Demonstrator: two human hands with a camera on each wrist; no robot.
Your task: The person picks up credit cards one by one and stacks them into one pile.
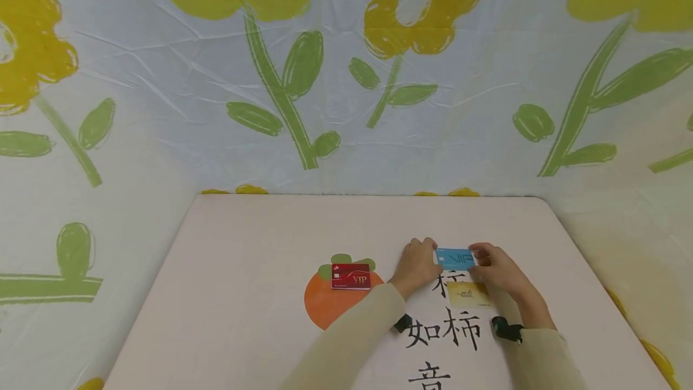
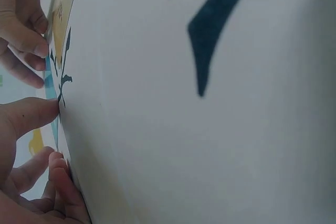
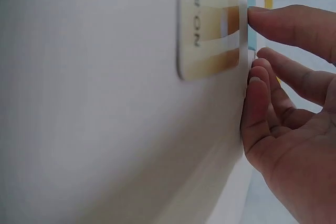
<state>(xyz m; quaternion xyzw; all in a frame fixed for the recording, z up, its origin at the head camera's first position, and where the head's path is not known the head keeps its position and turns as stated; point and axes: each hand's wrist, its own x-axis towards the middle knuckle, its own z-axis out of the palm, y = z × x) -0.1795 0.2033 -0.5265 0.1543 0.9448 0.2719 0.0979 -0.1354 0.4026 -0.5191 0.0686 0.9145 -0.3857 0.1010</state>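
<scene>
A light-blue card [image 1: 455, 259] lies flat, close over the printed tabletop, between my two hands. At its left end my left hand [image 1: 417, 265] pinches it with thumb and fingers. The right hand [image 1: 500, 269] grips the opposite end, its thumb at the card's near edge in the right wrist view. Just nearer than the blue card, a gold card [image 1: 468, 295] rests on the table, partly over the black lettering. A red VIP card [image 1: 351, 277] sits farther left, on top of a printed orange persimmon [image 1: 319, 303].
The pale pink tabletop [image 1: 243, 257] carries large black printed characters [image 1: 462, 328] near my forearms. A white cloth [image 1: 189, 77] with yellow flowers and green stems hangs behind and along both sides. Dark wrist straps [image 1: 507, 328] show at the sleeves.
</scene>
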